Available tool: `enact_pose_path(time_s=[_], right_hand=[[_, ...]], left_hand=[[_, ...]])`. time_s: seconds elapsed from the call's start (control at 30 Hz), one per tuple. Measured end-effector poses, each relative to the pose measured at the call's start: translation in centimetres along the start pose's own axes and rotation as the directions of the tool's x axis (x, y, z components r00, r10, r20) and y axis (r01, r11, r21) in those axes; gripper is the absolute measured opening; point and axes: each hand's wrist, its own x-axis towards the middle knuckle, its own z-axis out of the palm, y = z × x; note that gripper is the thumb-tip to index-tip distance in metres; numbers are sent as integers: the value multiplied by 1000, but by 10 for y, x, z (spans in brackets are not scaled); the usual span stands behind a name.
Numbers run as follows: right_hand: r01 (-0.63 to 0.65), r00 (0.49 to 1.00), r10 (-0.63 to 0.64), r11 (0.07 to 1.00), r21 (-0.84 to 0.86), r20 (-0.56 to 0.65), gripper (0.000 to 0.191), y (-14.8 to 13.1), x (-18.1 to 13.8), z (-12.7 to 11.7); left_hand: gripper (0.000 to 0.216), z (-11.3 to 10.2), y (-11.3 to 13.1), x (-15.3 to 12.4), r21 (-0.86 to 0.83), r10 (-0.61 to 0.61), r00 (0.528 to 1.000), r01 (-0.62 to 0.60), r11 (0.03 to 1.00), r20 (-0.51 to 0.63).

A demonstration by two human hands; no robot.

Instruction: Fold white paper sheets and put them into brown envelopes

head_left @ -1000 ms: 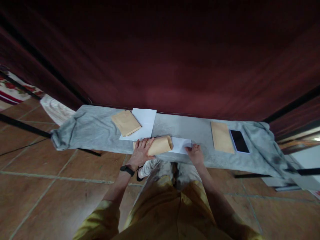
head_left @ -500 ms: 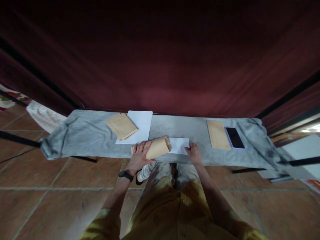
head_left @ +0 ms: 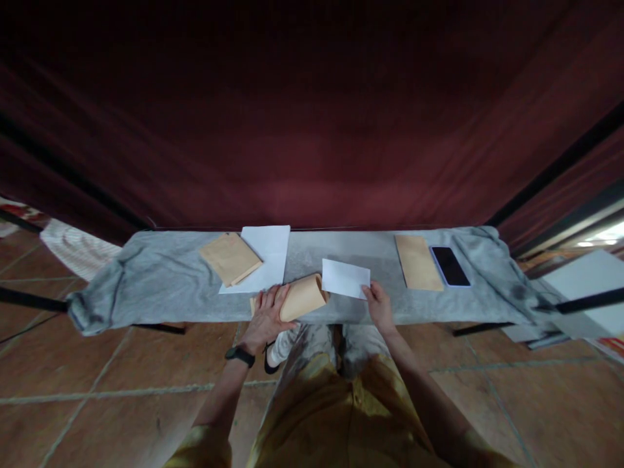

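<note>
My left hand [head_left: 269, 318] lies over the back part of a brown paper envelope [head_left: 305, 298], fingers across its top and thumb along its near edge. The envelope bulges, and its mouth gapes toward the right. Between thumb and fingers of my right hand [head_left: 379, 305] is the right edge of a folded white sheet of paper [head_left: 345, 278]. The sheet's left end is at the envelope's mouth, slightly tilted and raised off the cloth. Whether its near left corner touches the envelope, I cannot tell.
A grey cloth [head_left: 170, 273] covers the narrow table. At left, brown envelopes [head_left: 229, 258] overlap white paper sheets [head_left: 273, 244]. To the right lie another brown envelope [head_left: 418, 262] and a phone [head_left: 451, 266]. A dark red curtain [head_left: 312, 143] hangs behind.
My right hand has lifted the white sheet off the cloth and tilted it; its left end is now in front of the envelope's mouth. The left hand keeps its hold. The view has shifted slightly.
</note>
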Motion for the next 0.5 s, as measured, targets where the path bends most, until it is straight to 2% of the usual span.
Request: enact_pose_path(time_s=[0.1, 0.3, 0.4, 0.5], right_hand=[[-28, 997, 34, 996, -85, 75, 45, 2, -3, 2], [-107, 964, 126, 990, -93, 235, 45, 6, 3, -12], [-135, 936, 169, 982, -129, 308, 37, 3, 6, -19], [-147, 921, 202, 972, -185, 332, 29, -2, 9, -22]], left_hand=[[112, -1, 1, 0, -1, -6, 1000, 6, 1000, 4], [114, -3, 4, 0, 32, -10, 999, 9, 999, 34], [114, -4, 6, 0, 43, 13, 999, -15, 999, 36], [112, -4, 8, 1, 47, 19, 999, -20, 999, 31]])
